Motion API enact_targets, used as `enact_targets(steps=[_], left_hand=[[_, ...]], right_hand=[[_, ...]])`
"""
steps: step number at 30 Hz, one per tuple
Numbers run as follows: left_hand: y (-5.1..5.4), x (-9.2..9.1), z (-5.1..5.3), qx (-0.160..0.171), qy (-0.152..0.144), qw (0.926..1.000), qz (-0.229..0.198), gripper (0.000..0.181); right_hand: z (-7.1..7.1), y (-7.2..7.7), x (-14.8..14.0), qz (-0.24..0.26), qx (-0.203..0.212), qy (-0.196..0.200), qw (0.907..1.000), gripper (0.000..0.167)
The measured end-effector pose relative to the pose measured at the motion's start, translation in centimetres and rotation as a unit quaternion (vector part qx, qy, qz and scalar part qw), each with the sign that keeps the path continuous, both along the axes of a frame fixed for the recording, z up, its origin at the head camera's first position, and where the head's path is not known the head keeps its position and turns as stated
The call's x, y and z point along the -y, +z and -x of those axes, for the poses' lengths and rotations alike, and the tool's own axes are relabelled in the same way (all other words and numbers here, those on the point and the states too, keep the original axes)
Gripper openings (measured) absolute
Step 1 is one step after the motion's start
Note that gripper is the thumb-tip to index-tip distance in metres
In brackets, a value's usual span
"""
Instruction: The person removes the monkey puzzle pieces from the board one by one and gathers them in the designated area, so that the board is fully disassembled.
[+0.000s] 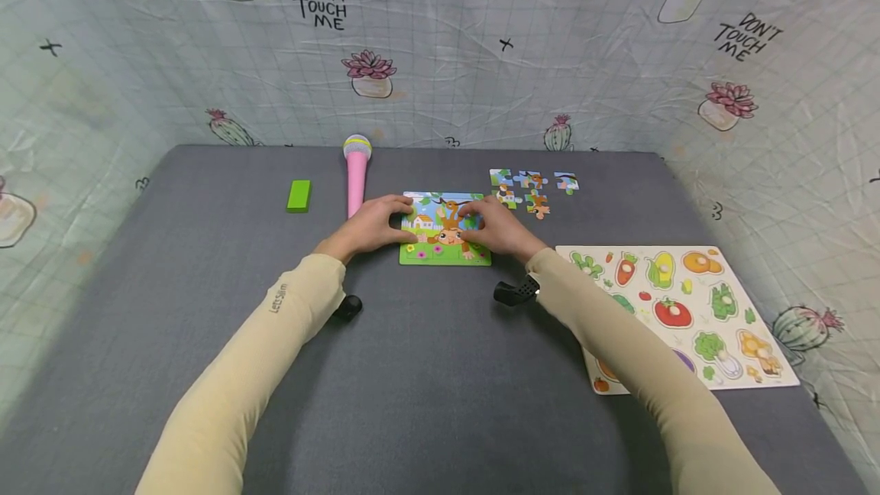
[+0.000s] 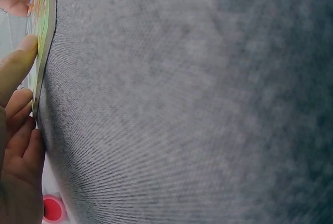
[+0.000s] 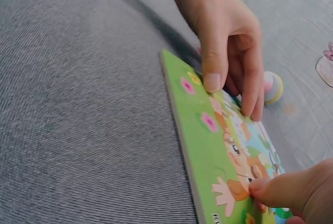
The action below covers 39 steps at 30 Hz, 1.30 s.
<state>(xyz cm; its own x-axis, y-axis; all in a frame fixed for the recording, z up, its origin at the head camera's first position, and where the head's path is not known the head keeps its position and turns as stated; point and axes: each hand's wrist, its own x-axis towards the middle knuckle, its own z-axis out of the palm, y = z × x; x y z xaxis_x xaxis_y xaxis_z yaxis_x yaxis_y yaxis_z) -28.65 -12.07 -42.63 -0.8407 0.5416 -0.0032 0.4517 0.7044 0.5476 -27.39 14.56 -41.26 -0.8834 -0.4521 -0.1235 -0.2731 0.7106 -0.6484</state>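
A small picture board with a monkey, a house and flowers lies flat on the grey table. My left hand is at its left side, thumb and fingertips touching the picture; the right wrist view shows this left hand with its thumb on the board. From the right side my right hand rests its thumb and fingertips on the monkey part. Several loose jigsaw pieces lie behind and right of the board. The left wrist view catches only the board's edge beside my left hand.
A pink toy microphone lies behind my left hand, with a green block to its left. At the right, a large white board with vegetable pictures lies partly under my right forearm. A patterned cloth hangs behind the table.
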Motion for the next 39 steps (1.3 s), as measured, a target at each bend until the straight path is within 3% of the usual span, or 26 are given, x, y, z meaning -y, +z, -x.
enact_targets(steps=[9, 16, 39], left_hand=[[0.0, 0.0, -0.1, 0.0, 0.003, 1.0, 0.002, 0.06], [0.0, 0.0, 0.1, 0.003, 0.0, 1.0, 0.005, 0.061], [0.1, 0.0, 0.0, -0.004, -0.009, 1.0, 0.002, 0.059]], right_hand=[[-0.5, -0.3, 0.2, 0.008, -0.016, -0.027, 0.9995, 0.038], [-1.0, -0.4, 0.4, 0.006, -0.032, -0.057, 0.9979, 0.023], [-0.7, -0.8, 0.1, 0.045, -0.042, -0.051, 0.9968, 0.028]])
